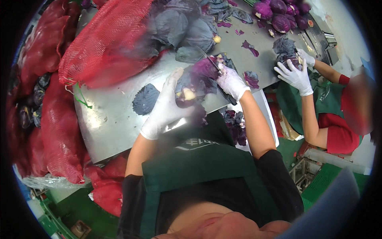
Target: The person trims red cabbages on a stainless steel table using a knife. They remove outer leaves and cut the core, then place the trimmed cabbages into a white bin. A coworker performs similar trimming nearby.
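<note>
My left hand (167,104), in a white glove, holds a red cabbage (191,89) from its left side, with the pale cut stem facing up. In my right hand (231,79), also gloved, is a knife (209,59) whose blade points up and left. Purple leaves and trimmings lie close around that hand, though blur hides where they meet the cabbage. A loose dark outer leaf (146,99) rests on the metal table (98,125) left of my left hand. Several untrimmed cabbages (198,34) sit beyond my hands beside a red mesh sack (110,41).
At the right, a co-worker's gloved hands (294,74) hold another cabbage (285,50). Peeled purple cabbages (280,22) are piled at the table's far right. Full red sacks (59,128) line the left side. Below the table edge, a white container (265,113) stands by purple leaves (237,128).
</note>
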Tool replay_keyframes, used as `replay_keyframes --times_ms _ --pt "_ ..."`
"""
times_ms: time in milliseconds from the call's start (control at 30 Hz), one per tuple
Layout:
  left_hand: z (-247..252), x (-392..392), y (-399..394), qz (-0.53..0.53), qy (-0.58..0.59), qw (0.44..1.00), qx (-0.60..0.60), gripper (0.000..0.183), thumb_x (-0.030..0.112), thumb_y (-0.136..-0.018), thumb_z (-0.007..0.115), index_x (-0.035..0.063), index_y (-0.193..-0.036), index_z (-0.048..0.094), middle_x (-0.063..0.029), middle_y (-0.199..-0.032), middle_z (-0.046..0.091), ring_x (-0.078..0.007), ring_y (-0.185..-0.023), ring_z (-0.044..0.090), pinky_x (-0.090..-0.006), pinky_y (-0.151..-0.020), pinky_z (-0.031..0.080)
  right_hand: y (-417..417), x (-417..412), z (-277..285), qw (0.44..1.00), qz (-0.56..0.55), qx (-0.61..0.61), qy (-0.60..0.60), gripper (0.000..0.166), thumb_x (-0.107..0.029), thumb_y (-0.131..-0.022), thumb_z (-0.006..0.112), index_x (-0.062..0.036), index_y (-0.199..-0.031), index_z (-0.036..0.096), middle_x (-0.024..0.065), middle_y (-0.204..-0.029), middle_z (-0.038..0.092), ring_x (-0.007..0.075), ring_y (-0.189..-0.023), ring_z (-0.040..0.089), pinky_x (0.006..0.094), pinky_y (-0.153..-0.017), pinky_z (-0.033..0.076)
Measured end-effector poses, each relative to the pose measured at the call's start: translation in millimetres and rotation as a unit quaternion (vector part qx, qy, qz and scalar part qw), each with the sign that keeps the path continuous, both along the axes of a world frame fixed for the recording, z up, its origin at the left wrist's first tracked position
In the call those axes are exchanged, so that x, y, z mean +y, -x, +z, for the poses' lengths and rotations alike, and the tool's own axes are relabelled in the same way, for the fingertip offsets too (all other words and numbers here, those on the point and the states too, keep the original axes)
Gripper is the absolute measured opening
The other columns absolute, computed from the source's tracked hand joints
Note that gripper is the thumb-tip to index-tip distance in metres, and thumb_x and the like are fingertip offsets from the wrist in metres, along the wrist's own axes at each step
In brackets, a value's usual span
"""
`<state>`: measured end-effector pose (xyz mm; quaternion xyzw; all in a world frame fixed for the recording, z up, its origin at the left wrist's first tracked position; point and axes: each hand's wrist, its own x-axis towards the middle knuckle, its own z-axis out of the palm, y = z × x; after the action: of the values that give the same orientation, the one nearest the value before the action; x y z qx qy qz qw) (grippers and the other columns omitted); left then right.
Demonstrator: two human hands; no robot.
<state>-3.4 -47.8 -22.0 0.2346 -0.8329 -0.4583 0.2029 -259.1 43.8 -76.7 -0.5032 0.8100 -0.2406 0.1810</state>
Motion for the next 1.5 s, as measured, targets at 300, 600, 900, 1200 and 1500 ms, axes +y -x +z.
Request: replay_keyframes --times_ms 300,600,900,1200,1500 --pt "8.9 -8.8 -15.8 -0.039 0.020 0.998 0.043 0.099 0.001 -0.062 0.080 0.0025 -0.152 0.038 -0.0143 -0.155 0.040 -0.0282 -0.148 0.034 -0.0363 -0.122 0.024 -80.5 2.8 62.6 0.971 -0.014 -0.181 0.159 0.042 -0.020 -0.085 0.065 -0.0059 -0.125 0.063 0.0199 -0.101 0.070 0.0328 -0.095 0.069 0.0407 -0.087 0.054" --pt "-17.5 -18.3 -35.1 0.034 -0.271 0.942 0.196 0.100 0.003 -0.068 0.085 0.0051 -0.154 0.035 -0.0103 -0.153 0.041 -0.0213 -0.141 0.040 -0.0355 -0.118 0.032 -37.9 -21.9 19.1 0.992 -0.077 0.054 0.086 0.030 -0.021 -0.087 0.066 -0.0107 -0.116 0.066 0.0238 -0.100 0.070 0.0445 -0.095 0.067 0.0505 -0.082 0.054" --pt "2.8 6.6 -5.9 0.152 -0.029 0.986 0.059 0.098 0.015 -0.065 0.092 0.0020 -0.148 0.040 -0.0173 -0.140 0.047 -0.0272 -0.133 0.047 -0.0399 -0.113 0.039 -124.4 26.7 63.9 0.988 0.053 0.030 0.142 0.081 0.007 -0.078 0.061 -0.0154 -0.154 0.042 0.0129 -0.142 0.054 0.0331 -0.122 0.061 0.0371 -0.095 0.054" --pt "-2.4 12.8 8.5 0.141 0.058 0.988 0.019 0.094 0.016 -0.069 0.084 -0.0023 -0.146 0.034 -0.0235 -0.138 0.045 -0.0371 -0.131 0.047 -0.0412 -0.112 0.040 -115.7 16.0 36.7 0.989 0.017 0.058 0.137 0.074 0.000 -0.086 0.057 -0.0213 -0.155 0.038 0.0147 -0.135 0.060 0.0371 -0.089 0.071 0.0457 -0.077 0.057" --pt "-8.3 17.2 8.1 0.146 0.075 0.986 0.035 0.095 0.018 -0.066 0.085 -0.0033 -0.145 0.035 -0.0251 -0.147 0.040 -0.0391 -0.141 0.038 -0.0440 -0.119 0.031 -83.8 0.7 56.8 0.977 -0.072 -0.194 0.051 0.047 -0.011 -0.089 0.062 -0.0155 -0.136 0.058 0.0159 -0.111 0.073 0.0344 -0.098 0.071 0.0422 -0.086 0.055"
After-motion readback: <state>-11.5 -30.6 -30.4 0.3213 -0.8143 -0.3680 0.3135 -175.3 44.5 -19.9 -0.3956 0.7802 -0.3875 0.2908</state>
